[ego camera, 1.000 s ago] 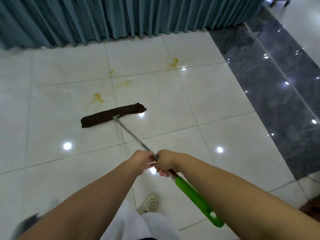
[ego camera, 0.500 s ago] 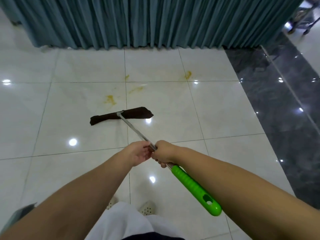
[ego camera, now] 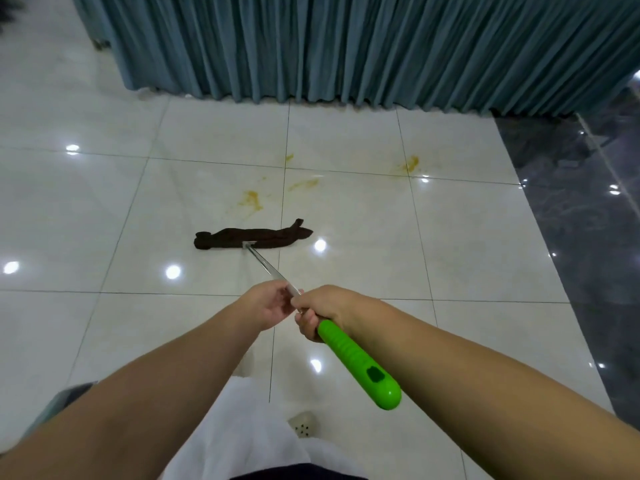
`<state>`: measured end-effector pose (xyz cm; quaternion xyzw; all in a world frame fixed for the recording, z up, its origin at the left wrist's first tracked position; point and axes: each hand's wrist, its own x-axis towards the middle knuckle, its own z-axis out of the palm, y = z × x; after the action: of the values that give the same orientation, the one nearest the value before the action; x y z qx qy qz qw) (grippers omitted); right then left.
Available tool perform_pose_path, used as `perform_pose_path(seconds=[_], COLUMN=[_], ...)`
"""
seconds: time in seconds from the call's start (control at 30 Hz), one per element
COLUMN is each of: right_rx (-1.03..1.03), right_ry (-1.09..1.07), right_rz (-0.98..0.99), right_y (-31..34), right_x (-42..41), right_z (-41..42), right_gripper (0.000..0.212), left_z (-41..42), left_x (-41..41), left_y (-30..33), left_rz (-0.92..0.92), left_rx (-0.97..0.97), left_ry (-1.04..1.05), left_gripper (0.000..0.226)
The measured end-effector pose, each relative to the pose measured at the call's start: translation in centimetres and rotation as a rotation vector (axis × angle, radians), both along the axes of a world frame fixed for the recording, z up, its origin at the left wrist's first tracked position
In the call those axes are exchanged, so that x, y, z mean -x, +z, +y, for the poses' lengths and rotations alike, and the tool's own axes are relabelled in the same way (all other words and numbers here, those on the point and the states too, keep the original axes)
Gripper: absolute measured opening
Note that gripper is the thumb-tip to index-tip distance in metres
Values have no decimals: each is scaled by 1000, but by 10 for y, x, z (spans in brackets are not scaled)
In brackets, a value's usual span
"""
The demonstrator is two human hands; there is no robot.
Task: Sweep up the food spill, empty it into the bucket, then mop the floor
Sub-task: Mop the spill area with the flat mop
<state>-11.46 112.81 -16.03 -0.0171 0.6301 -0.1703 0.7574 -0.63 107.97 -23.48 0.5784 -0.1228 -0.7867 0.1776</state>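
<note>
The flat mop (ego camera: 311, 323) lies with its dark brown cloth head (ego camera: 252, 238) on the white tiled floor (ego camera: 467, 258), rumpled at both ends. The metal pole rises from the middle of the head toward the person. The right hand (ego camera: 320, 311) grips the pole just above the green handle (ego camera: 358, 365), fingers curled round it. The left hand (ego camera: 272, 304) holds the pole just beside the right one, on the side nearer the mop head, fingers curled loosely around it. Yellow food stains (ego camera: 252, 199) mark the tiles just beyond the mop head, and one more stain (ego camera: 410, 164) lies further right. Beyond the stains hangs a teal pleated curtain (ego camera: 346, 46). No container is visible.
</note>
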Motion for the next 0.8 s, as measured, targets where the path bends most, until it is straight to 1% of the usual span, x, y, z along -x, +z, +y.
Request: perform_pose_path(seconds=[0.1,0.17,0.2,0.27,0.3,0.37,0.43,0.47,0.5,0.67,0.8], right_rx=[-12,-4,-5,-22,-26,-9,-4,-7,-11,-9,-37], right_ry=[-30,-94,-125,-191,-225,-272,-295,-298,-299,-316,-359], right_rz=[21,15,0,-60,-93,-142,-156,-153,-150,-103,-86], right_y=[4,5,6,11,13,15,16,16,16,19,23], right_x=[-8,-11,-12,-17,-21,-30,-42,-49,-56,-97,-122], right_z=[-14,-26,-32,-47,-54,-69,-83,-91,-100,-169,-234], right_gripper=[17,23,24,23,23,23,25,26,28,28,29], left_z=[-17,-33,-41,-60,-69,-87,-106,-116,-126,-200,-265], left_x=[0,-1,-1,-3,-4,-10,-19,-25,-30,-64,-83], left_y=[-6,-10,-11,-10,-7,-3,-2,-3,-5,-18,-14], left_rz=[42,41,38,39,58,102,119,106,96,45,55], left_rx=[-58,-86,-84,-71,-67,-101,-143,-147,-150,-183,-194], left_ry=[95,123,121,106,109,153,175,161,145,92,20], left_gripper=[24,20,25,46,49,42,21,13,10,18,25])
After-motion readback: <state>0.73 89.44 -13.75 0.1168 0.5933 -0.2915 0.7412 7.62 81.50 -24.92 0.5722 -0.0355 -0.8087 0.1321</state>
